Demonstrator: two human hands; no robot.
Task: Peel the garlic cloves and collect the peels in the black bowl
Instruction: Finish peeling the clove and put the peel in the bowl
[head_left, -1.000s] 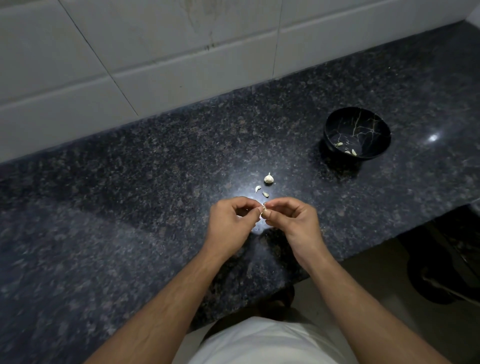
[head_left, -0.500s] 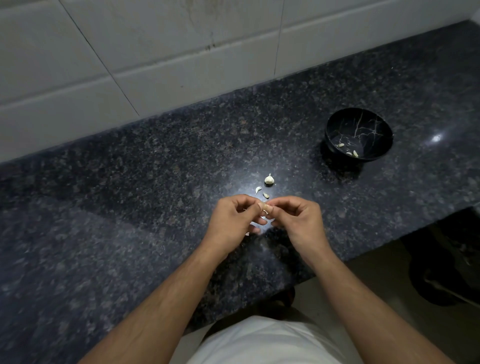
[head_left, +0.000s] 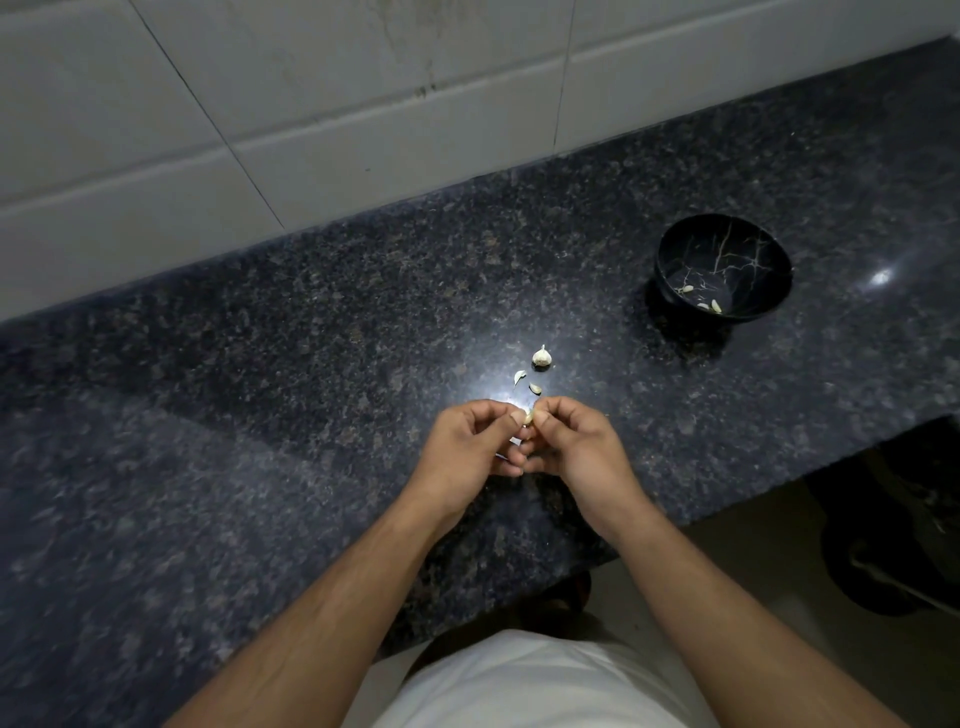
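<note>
Clove sits at frame centre, pinched between left hand and right hand; its long axis cannot be told. Both hands' fingers curl around it. Three garlic pieces lie just above the hands. Bowl stands well apart at upper right, holding peels. Counter edge runs below the wrists.

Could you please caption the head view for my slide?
Both hands pinch a garlic clove beside the black bowl.
</note>
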